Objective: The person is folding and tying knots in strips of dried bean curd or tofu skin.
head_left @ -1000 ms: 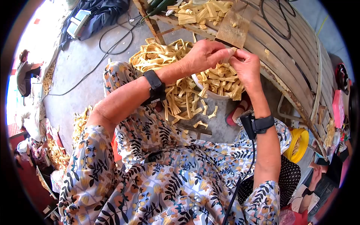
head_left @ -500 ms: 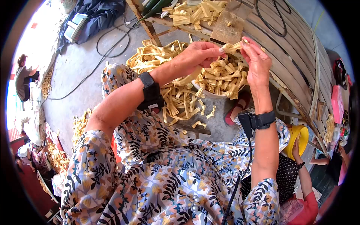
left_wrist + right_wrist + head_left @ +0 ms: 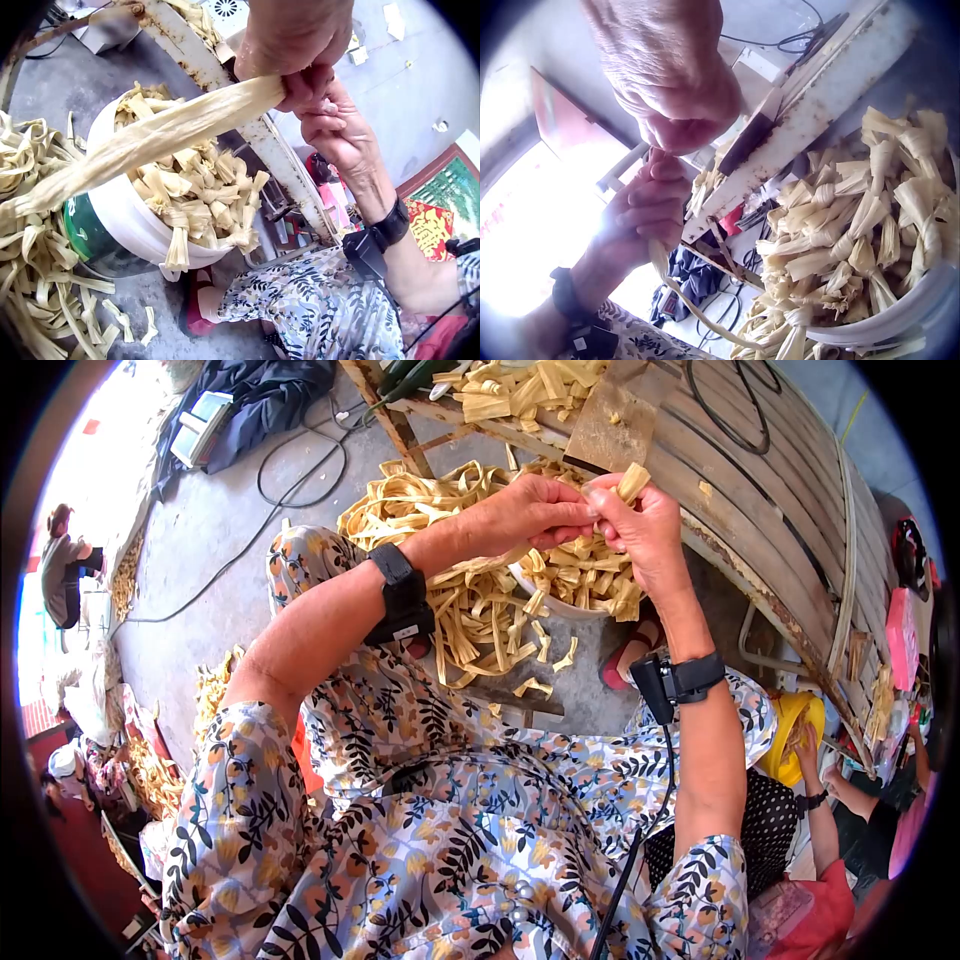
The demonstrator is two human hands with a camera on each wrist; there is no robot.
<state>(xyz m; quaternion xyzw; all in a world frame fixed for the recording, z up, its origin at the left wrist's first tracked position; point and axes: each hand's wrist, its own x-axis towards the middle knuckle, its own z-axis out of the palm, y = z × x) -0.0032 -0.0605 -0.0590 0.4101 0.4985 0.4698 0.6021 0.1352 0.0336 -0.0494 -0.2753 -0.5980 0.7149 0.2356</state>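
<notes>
A long, pale yellow tofu skin strip (image 3: 150,142) runs out of my left hand (image 3: 540,512) and trails down past the bucket. My left fingers pinch it close to my right hand (image 3: 648,532), and the fingertips of both hands meet. A short end of the strip (image 3: 633,481) sticks up between my right thumb and fingers. In the right wrist view the strip's tail (image 3: 705,319) hangs below my left hand. The hands hide the part between them. Just under them stands a white-rimmed bucket (image 3: 101,150) heaped with knotted tofu skin pieces (image 3: 855,225).
Loose strips (image 3: 470,620) pile up left of the bucket, with a few knotted bits on the floor. A slatted bench (image 3: 770,510) with a rusty edge carries a small board (image 3: 612,430) and more pieces. At right, another person's arm (image 3: 822,830) reaches to a yellow bucket (image 3: 790,740).
From close together, my hands drew apart with a knotted part of the strip between them, then came back together. The short end now stands above my right hand. Another person's arm appeared at the yellow bucket.
</notes>
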